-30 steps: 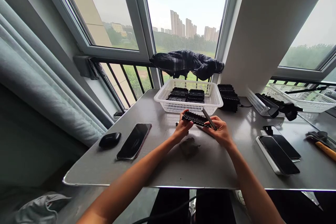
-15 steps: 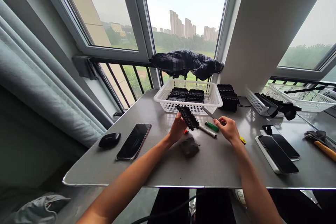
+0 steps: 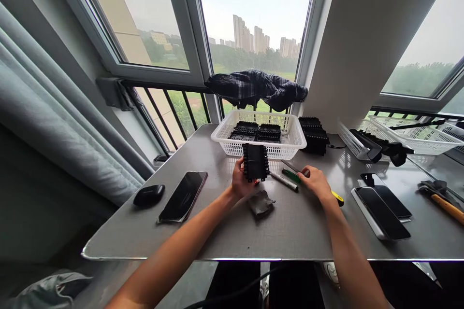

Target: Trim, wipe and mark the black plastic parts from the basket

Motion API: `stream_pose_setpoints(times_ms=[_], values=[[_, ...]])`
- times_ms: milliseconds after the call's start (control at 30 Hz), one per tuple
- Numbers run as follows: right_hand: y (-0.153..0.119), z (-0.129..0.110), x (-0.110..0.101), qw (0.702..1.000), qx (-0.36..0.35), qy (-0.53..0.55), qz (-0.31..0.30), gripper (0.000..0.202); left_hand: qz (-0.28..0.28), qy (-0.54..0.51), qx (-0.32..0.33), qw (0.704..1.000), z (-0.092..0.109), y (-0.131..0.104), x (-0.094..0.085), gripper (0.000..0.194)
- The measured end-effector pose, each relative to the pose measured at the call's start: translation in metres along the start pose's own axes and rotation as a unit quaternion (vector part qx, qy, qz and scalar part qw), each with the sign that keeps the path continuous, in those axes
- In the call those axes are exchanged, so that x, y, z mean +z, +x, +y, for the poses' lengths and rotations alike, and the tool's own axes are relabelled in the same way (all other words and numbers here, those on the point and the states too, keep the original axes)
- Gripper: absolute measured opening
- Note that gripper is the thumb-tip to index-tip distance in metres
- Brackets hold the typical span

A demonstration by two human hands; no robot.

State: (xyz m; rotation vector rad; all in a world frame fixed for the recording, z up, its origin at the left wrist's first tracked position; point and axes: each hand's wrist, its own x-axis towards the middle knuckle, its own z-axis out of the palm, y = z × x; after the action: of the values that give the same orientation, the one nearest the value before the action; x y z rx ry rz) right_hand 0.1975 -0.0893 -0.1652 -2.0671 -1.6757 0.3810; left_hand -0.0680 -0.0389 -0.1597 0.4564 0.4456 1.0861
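My left hand is closed on a black plastic part with toothed side edges, held up above the table with its broad face toward me. My right hand is low over the table, its fingers pinched at the end of a thin grey flat tool, mostly hidden. Close beside those fingers lies a green-handled tool. A white marker pen lies between the hands. In front of the left hand rests a crumpled grey cloth. A yellow-handled tool is partly behind my right wrist.
A white plastic basket with several similar black parts stands behind my hands, and more black parts are stacked beside it. Phones lie on both sides. A black case sits at left; further baskets stand right.
The black part has been turned from a slant to upright, its broad face now toward me. My right hand has lowered the thin tool toward the tabletop, beside the green-handled tool.
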Motion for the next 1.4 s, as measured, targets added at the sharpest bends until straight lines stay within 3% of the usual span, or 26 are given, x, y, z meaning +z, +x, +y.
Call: stream_pose_setpoints(times_ms=[133,333,600,833,1133,1200,1267,1333,1400], values=[[0.001,0.004,0.001,0.999,0.022,-0.024,0.012,0.025,0.024,-0.018,-0.007,1.000,0.000,0.000,0.000,0.036],[0.003,0.007,0.007,0.999,0.027,-0.031,0.035,0.023,-0.022,-0.044,-0.030,0.998,-0.003,-0.001,0.002,0.036],[0.005,0.007,0.017,0.998,0.005,-0.037,0.047,0.019,-0.050,-0.036,-0.048,0.997,-0.003,-0.002,-0.002,0.063],[0.001,-0.002,0.023,0.997,-0.013,-0.053,0.048,0.019,-0.056,-0.036,-0.014,0.998,-0.001,-0.006,0.003,0.055],[-0.009,-0.019,0.022,0.991,0.019,-0.111,0.066,0.022,-0.053,-0.026,-0.042,0.997,0.006,-0.006,0.004,0.049],[-0.013,-0.027,0.017,0.991,-0.032,-0.098,0.081,0.022,-0.048,-0.022,-0.038,0.998,0.007,-0.006,0.004,0.048],[-0.020,-0.040,0.013,0.986,-0.143,-0.049,0.074,0.022,-0.047,-0.022,-0.030,0.998,0.008,-0.005,0.004,0.047],[-0.030,-0.057,0.013,0.963,-0.268,0.003,0.024,0.024,-0.046,-0.020,-0.020,0.999,0.008,-0.005,0.003,0.047],[-0.042,-0.073,0.018,0.938,-0.345,0.004,-0.023,0.029,-0.043,-0.016,-0.012,0.999,0.007,-0.004,0.002,0.048]])
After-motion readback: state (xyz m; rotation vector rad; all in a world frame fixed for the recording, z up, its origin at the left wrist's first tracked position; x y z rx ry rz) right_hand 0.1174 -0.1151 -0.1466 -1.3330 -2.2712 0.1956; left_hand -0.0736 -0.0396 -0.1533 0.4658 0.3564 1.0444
